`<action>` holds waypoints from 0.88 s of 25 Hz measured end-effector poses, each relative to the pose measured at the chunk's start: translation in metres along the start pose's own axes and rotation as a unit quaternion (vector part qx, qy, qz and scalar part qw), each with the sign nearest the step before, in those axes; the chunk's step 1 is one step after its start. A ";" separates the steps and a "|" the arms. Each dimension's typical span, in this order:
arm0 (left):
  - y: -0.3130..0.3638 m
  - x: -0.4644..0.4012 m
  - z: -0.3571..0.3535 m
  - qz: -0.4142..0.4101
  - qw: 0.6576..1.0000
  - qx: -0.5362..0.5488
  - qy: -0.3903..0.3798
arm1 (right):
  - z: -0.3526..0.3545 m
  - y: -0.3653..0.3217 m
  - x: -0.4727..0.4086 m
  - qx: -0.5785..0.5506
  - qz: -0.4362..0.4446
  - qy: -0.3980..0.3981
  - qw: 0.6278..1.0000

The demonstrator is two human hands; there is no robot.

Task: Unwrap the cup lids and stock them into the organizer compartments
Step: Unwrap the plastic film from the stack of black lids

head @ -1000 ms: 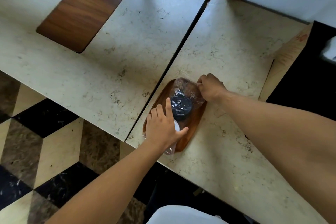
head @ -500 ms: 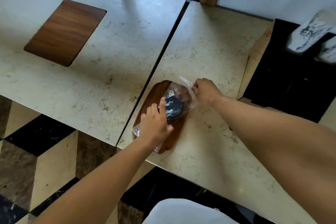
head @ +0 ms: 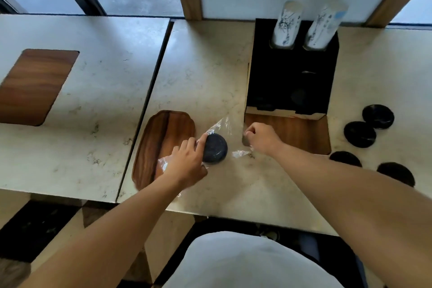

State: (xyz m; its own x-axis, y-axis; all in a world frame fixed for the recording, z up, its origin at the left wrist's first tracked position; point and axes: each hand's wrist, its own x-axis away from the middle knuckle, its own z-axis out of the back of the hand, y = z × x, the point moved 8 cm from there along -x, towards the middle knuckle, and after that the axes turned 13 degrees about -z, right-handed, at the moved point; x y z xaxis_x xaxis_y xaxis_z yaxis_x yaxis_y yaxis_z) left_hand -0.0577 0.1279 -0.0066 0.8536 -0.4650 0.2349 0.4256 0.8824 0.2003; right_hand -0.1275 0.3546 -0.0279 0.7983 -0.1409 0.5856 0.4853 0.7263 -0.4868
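Stack of black cup lids [head: 215,151] lies on its side on the counter [head: 205,77], just right of a wooden tray [head: 161,138], partly in clear plastic wrap [head: 222,124]. Left hand [head: 184,163] rests on the near end of the stack, fingers [head: 201,141] extended along it, wrap bunched under the palm. Right hand [head: 261,139] fisted, fingers curled, pinching the loose wrap edge to the stack's right. Black organizer [head: 292,70] stands beyond the right hand, two patterned cup stacks [head: 306,25] in its far compartments. Four loose black lids [head: 369,128] lie on the counter further right.
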 end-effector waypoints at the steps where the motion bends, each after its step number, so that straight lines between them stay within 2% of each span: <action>1: 0.012 -0.005 -0.003 -0.021 1.000 -0.004 -0.007 | 0.004 0.018 0.005 -0.008 -0.013 0.006 1.000; 6: 0.059 -0.021 -0.023 -0.115 0.991 -0.044 -0.059 | 0.011 0.099 0.027 -0.052 -0.081 0.033 0.995; 11: 0.094 -0.029 -0.041 -0.172 0.977 -0.081 -0.096 | 0.006 0.157 0.049 -0.067 -0.135 0.036 0.988; 19: 0.096 -0.030 -0.050 -0.205 0.970 -0.064 -0.115 | 0.002 0.171 0.058 -0.099 -0.145 0.034 0.984; 22: 0.098 -0.029 -0.040 -0.216 0.972 -0.045 -0.080 | 0.003 0.171 0.059 -0.114 -0.139 0.035 0.983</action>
State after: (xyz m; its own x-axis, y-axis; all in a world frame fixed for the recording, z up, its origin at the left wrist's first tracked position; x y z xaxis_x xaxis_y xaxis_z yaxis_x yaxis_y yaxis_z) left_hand -0.0286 0.2310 -0.0323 0.5355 -0.7921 0.2931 0.7643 0.6021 0.2308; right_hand 0.0012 0.4723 -0.0744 0.6421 -0.3643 0.6746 0.7492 0.4849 -0.4512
